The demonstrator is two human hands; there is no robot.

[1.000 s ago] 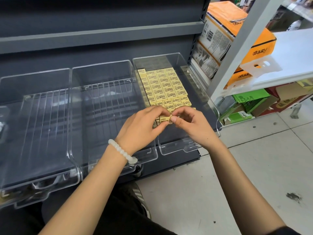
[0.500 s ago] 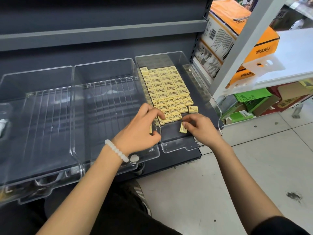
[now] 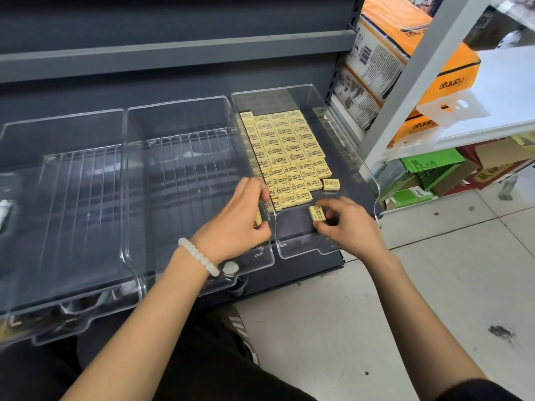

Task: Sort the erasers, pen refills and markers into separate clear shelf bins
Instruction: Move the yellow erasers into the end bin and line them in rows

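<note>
Three clear bins stand side by side on a dark shelf. The right bin [image 3: 351, 157] holds several yellow erasers [image 3: 285, 149] laid flat in neat rows. My right hand [image 3: 346, 224] pinches one loose eraser [image 3: 317, 213] just in front of the rows, low over the bin floor. Over the wall between the middle and right bins, my left hand [image 3: 236, 219] curls round another eraser [image 3: 257, 219], of which only an edge shows under the palm. One single eraser [image 3: 331, 184] lies at the right end of the rows.
The middle bin [image 3: 179, 175] and the left bin [image 3: 58, 204] show only their ribbed floors. A white object [image 3: 5, 208] lies at the far left edge. A white rack post [image 3: 417, 79], orange cartons [image 3: 411, 50] and green boxes [image 3: 428, 169] stand to the right. Below is tiled floor [image 3: 405, 299].
Both hands came apart, each with an eraser. My right hand dropped to the right bin's floor in front of the rows; my left hand moved left to the bin wall.
</note>
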